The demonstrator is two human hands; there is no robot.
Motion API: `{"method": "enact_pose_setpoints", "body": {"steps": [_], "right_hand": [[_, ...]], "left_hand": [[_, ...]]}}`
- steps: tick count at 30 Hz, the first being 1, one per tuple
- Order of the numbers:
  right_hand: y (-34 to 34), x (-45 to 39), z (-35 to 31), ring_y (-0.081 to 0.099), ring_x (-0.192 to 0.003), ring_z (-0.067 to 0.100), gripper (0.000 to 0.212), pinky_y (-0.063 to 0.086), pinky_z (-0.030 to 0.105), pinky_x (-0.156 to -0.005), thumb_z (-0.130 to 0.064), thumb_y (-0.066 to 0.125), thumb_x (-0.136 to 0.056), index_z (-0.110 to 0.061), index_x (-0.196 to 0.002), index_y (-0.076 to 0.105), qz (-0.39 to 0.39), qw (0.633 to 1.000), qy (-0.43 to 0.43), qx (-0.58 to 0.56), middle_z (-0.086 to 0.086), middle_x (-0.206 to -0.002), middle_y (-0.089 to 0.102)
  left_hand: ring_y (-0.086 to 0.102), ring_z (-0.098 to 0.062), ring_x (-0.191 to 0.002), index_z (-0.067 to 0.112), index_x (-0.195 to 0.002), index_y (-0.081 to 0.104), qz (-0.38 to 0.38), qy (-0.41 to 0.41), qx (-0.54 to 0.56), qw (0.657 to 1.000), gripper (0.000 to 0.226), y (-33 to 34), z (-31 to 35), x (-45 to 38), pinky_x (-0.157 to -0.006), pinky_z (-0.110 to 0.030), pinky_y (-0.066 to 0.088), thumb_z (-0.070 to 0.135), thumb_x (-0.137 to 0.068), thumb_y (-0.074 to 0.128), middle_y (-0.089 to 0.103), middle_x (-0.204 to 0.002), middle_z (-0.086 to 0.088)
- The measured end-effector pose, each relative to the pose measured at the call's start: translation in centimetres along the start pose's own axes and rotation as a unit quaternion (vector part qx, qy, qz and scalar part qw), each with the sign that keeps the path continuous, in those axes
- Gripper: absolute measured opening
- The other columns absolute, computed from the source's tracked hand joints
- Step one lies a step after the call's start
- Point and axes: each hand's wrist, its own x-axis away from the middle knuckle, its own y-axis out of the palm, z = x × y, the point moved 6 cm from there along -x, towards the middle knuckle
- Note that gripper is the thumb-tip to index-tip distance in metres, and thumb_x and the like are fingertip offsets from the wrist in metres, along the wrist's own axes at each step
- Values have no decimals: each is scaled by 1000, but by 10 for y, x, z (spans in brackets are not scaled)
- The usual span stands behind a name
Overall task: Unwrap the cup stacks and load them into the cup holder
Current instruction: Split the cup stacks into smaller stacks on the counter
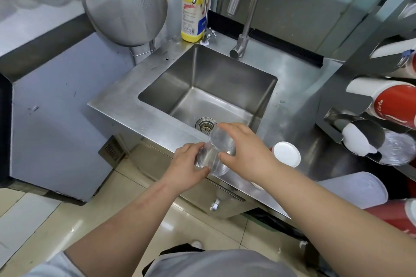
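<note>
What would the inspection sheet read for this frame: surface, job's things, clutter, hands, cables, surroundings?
Surface: steel counter with a built-in sink, basin holding only its drain strainer.
Job's things: clear cup stack held over the counter's front edge; cup holder at right with red cups and clear cups showing; white-ended stack on the counter.
Clutter: yellow bottle behind the sink.
Hands: left hand grips the stack's lower part; right hand holds its upper end.
Cables: nothing seen.
Surroundings: mesh strainer hanging at left, tall faucet, tiled floor.
</note>
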Motion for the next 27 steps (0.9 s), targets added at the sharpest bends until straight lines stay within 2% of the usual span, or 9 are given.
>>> {"method": "enact_pose_setpoints", "body": {"steps": [4,6,13,16,21,27], "right_hand": [[-1,-1,-2,48,-121,18,67,40,28,-100,-26,65,-79,-33,-139,36,-10,1000,18,7,0,-138,39],[-3,-1,-3,47,-121,19,68,43,34,-100,-27,64,-79,-34,-139,34,-18,999,32,19,-1,-139,37],[-7,-3,-7,38,-130,23,70,39,31,-104,-17,59,-81,-33,-143,30,-50,996,28,61,3,-140,33],[-10,0,-8,40,-128,24,69,39,30,-103,-19,59,-81,-33,-143,32,-49,996,29,64,3,-139,34],[-15,0,-11,48,-120,22,67,42,30,-98,-16,60,-80,-30,-141,34,-57,995,29,70,3,-135,37],[-40,-1,-21,48,-121,25,58,43,34,-100,-24,62,-81,-27,-136,43,-70,991,9,113,6,-131,44]], "left_hand": [[42,-21,-120,27,-135,48,-8,1,-16,1000,69,-1,0,-2,-103,-29,35,44,-70,65,54,-125,4],[42,-22,-121,26,-136,48,-12,2,-24,1000,68,-3,3,-4,-104,-31,35,41,-73,68,54,-126,3],[44,-22,-120,25,-140,48,-18,-10,-47,999,63,-11,7,-3,-97,-22,31,32,-81,68,54,-121,-1],[46,-22,-120,24,-140,48,-28,-11,-54,998,62,-13,10,-1,-100,-24,34,32,-82,67,54,-120,-1],[49,-19,-125,18,-140,49,-38,-17,-46,998,59,-24,20,-2,-107,-30,39,30,-85,64,48,-133,-6],[56,-16,-113,21,-131,57,-49,3,-82,995,43,-58,44,-10,-94,-19,40,27,-89,63,44,-129,1]]}}
